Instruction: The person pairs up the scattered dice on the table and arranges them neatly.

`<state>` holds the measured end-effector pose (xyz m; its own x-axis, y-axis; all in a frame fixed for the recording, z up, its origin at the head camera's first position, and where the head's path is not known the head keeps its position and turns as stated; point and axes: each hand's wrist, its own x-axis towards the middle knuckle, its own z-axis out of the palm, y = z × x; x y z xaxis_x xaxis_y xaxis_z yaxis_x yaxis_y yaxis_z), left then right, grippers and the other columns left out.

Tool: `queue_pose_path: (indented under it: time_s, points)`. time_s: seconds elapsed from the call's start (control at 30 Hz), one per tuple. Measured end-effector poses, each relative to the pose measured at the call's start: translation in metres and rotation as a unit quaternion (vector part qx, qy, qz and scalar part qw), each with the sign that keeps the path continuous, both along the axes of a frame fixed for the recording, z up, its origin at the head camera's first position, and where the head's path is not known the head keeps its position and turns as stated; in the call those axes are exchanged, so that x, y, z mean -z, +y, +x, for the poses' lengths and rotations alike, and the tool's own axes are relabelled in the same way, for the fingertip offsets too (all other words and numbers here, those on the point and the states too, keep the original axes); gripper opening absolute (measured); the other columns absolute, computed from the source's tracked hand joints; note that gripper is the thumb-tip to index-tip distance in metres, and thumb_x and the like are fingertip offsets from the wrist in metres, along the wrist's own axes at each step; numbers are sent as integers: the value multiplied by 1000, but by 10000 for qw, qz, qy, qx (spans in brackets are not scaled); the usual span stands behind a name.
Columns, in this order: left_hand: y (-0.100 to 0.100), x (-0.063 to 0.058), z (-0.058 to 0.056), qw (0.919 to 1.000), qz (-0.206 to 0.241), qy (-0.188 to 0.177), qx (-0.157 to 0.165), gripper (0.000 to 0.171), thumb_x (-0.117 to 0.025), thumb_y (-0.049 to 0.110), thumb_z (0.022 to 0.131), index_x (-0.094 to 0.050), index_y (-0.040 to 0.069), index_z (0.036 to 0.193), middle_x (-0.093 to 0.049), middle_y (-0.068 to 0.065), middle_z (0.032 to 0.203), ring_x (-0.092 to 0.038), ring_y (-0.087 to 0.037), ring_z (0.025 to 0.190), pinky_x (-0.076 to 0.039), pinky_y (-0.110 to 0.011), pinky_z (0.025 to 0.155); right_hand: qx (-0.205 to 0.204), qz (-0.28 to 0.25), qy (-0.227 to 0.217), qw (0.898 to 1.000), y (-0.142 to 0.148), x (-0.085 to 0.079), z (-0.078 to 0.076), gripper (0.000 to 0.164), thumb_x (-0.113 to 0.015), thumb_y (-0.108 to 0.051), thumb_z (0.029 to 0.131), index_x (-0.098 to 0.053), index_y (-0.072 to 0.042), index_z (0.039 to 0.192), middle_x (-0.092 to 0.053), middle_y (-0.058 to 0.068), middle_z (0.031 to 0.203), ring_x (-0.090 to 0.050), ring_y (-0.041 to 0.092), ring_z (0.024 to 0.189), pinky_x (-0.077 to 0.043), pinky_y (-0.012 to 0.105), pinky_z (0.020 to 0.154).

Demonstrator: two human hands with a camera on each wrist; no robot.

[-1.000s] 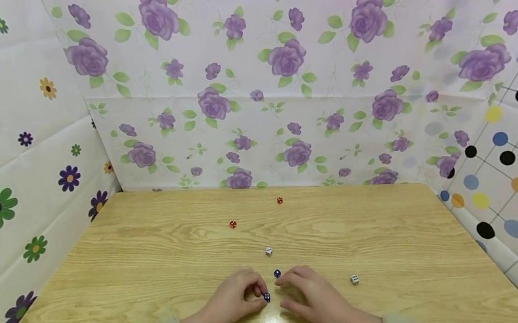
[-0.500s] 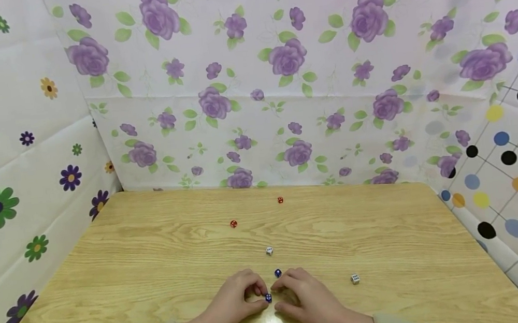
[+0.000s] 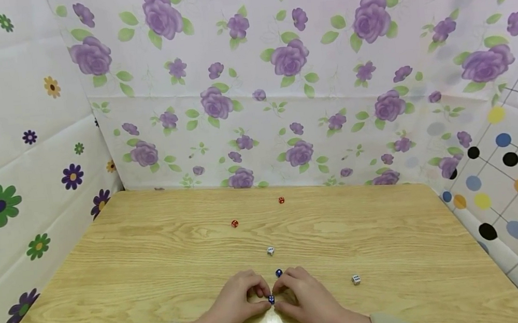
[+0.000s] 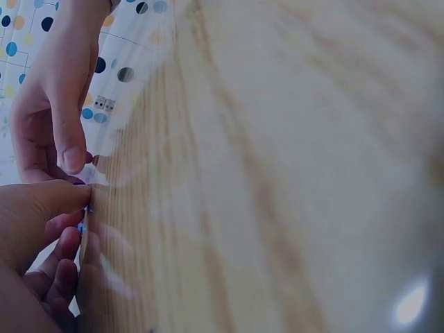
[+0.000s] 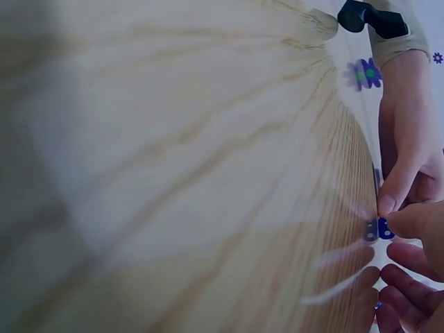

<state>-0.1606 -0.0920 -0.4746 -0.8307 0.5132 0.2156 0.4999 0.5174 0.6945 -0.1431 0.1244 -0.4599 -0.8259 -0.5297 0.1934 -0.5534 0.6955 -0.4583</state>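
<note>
Two hands meet over one dark blue die with white pips (image 3: 271, 299), low in the middle of the head view. My left hand (image 3: 238, 299) pinches it from the left, between thumb and forefinger. From the right, my right hand (image 3: 307, 298) has its thumb and forefinger curled at the same die. In the right wrist view the blue die (image 5: 386, 229) shows between both thumbs, just at the tabletop. The left wrist view hides most of it behind the fingers. A second blue die (image 3: 278, 273) lies just beyond the right forefinger.
On the wooden table (image 3: 156, 265), a white die (image 3: 271, 251) lies ahead of the hands and another white die (image 3: 356, 279) to the right. Farther back are a red die (image 3: 234, 224) and another red die (image 3: 281, 200). Patterned cloth (image 3: 220, 149) walls the back and sides.
My right hand has come left, closing the gap to the blue die. The left hand has brought that die slightly right. The other dice stay put.
</note>
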Motion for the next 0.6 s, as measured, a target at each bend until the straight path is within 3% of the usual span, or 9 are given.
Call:
queue_pose_path:
  time_s: [0.6]
  points:
    - [3, -2, 2, 9998, -136, -85, -97, 17, -84, 23, 77, -68, 26, 82, -61, 13, 80, -48, 0, 78, -35, -18, 72, 105, -71, -188, 9997, -1, 2, -3, 13, -77, -28, 86, -65, -27, 91, -57, -14, 100, -47, 2, 93, -47, 22, 82]
